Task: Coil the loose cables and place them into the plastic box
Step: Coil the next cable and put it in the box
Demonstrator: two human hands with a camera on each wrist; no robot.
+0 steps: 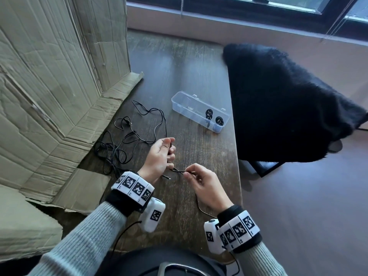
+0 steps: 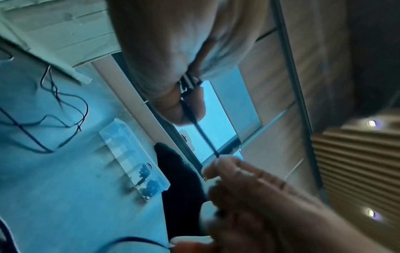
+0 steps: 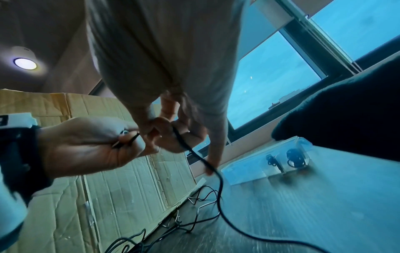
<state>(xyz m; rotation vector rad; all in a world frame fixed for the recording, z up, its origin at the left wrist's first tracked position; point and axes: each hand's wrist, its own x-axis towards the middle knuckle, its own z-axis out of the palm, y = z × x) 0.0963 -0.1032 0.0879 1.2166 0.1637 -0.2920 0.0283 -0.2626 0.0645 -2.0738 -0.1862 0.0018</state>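
Note:
Both hands hold one thin black cable (image 1: 179, 170) above the dark wooden table (image 1: 199, 80). My left hand (image 1: 163, 154) grips its end with curled fingers; the plug pokes out below the palm. My right hand (image 1: 191, 174) pinches the same cable (image 2: 202, 131) a short way along, between thumb and forefinger. From that pinch the cable (image 3: 218, 179) hangs down to the table. A tangle of loose black cables (image 1: 127, 140) lies left of the hands. The clear plastic box (image 1: 199, 111) stands further back, with two coiled black cables (image 1: 214, 116) in its right end.
Flattened cardboard (image 1: 49, 86) leans and lies along the table's left side. A chair draped with black fluffy fabric (image 1: 284, 104) stands right of the table edge. A window sill runs behind. Bare tabletop lies between the hands and the box.

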